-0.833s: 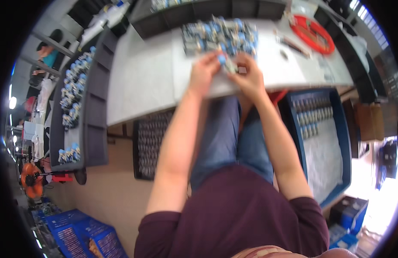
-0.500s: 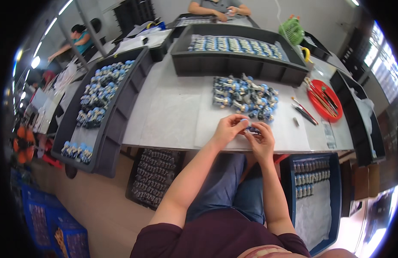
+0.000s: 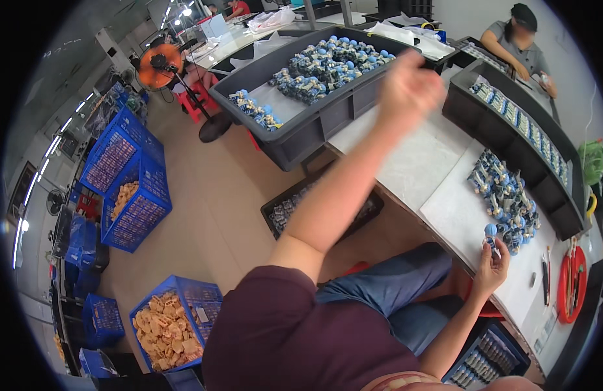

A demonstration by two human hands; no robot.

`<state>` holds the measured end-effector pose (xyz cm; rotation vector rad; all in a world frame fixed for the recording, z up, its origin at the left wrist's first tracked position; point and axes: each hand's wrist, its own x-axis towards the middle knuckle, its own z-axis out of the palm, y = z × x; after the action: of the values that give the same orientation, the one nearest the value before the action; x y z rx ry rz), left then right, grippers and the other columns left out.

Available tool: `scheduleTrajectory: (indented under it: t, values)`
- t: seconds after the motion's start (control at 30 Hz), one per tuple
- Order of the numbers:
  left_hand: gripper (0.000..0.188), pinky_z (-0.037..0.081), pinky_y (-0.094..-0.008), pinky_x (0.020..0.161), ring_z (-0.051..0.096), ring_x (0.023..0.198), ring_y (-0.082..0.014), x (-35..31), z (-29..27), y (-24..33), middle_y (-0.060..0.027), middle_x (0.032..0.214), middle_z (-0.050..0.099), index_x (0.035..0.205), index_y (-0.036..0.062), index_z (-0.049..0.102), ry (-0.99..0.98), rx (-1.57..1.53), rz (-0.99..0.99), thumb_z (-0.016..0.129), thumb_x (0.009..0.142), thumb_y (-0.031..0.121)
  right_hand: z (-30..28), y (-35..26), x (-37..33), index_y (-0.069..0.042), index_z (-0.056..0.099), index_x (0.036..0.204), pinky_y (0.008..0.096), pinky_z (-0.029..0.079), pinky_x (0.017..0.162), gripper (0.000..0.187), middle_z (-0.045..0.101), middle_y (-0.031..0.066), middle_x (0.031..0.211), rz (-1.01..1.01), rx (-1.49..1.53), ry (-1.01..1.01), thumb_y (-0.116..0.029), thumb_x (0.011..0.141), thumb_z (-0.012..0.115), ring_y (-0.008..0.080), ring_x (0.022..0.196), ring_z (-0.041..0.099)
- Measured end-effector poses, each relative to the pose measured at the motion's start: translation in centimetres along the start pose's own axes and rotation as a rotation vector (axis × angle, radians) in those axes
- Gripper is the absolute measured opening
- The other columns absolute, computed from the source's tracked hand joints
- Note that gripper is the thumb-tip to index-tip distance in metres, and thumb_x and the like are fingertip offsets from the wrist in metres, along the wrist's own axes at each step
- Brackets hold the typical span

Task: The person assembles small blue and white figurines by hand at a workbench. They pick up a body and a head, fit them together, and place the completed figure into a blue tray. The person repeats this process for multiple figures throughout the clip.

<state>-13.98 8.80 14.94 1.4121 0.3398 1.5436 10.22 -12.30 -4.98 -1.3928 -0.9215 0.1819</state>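
The right hand (image 3: 491, 266) pinches a small valve-like fitting (image 3: 490, 236) with a blue round cap, holding it just over the near edge of the table (image 3: 419, 171), beside the heap of like fittings (image 3: 506, 195) lying farther in on the tabletop. The piece looks rigid and light enough for a fingertip pinch, probably metal or hard plastic with a smooth cap that could slip; the body below the cap seems the surer place to grip. Its long axis stands roughly upright in the fingers, cap end up and away from the person. The left hand (image 3: 409, 88) is raised over the table's far left edge near the dark grey bin of fittings (image 3: 314, 124), loosely curled; I cannot tell whether it holds anything.
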Motion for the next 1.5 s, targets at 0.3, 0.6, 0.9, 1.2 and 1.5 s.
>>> scheduleTrajectory:
  t: [0.3,0.6,0.9,1.2,1.5]
  values:
    - [0.038,0.049,-0.0235,0.063,0.060,0.077,-0.0146,1.5,-6.0,8.3,-0.0120,0.094,0.061,0.117,-0.0012,0.046,0.149,0.731,0.270,0.057,0.081,0.004,0.4,-0.9,-0.2,0.002,0.053,0.100,0.0171,0.042,0.059,0.025,0.056,0.0034,0.088,0.027,-0.007,0.026,0.005,0.077,0.063,0.0053,0.071,0.052]
    - [0.025,0.050,-0.0353,0.067,0.063,0.081,-0.0283,-9.9,12.9,8.2,-0.0171,0.092,0.063,0.100,-0.0018,0.060,-1.242,0.999,0.722,0.052,0.078,0.009,-4.1,-3.7,-1.2,0.000,0.050,0.110,0.0270,0.048,0.077,0.029,0.060,0.0115,0.094,0.374,0.193,0.183,-0.007,0.083,0.058,0.0174,0.085,0.058]
    - [0.025,0.052,-0.0338,0.066,0.063,0.079,-0.0281,-14.1,18.8,8.9,-0.0175,0.091,0.063,0.099,-0.0030,0.060,-1.533,0.663,0.746,0.046,0.080,0.005,-24.6,-5.0,-16.8,0.005,0.039,0.120,0.0254,0.046,0.080,0.036,0.046,0.0195,0.114,0.178,0.996,0.676,-0.011,0.089,0.050,0.0203,0.093,0.051]
    - [0.027,0.053,-0.0323,0.064,0.064,0.077,-0.0278,-15.9,22.9,8.1,-0.0180,0.091,0.064,0.098,-0.0043,0.060,-1.617,0.705,0.669,0.039,0.082,0.000,-34.9,-5.3,-30.8,0.006,0.038,0.119,0.0330,0.045,0.084,0.037,0.045,0.0220,0.112,0.037,0.706,1.093,-0.015,0.090,0.048,0.0249,0.098,0.050]
    - [0.032,0.054,-0.0308,0.063,0.065,0.075,-0.0276,-16.5,24.9,7.9,-0.0184,0.090,0.064,0.097,-0.0055,0.060,-1.651,0.811,0.624,0.032,0.083,-0.005,-36.5,-1.1,-31.0,0.003,0.053,0.106,0.0335,0.046,0.075,0.027,0.057,0.0110,0.096,0.416,0.257,1.265,-0.018,0.089,0.054,0.0216,0.085,0.056]
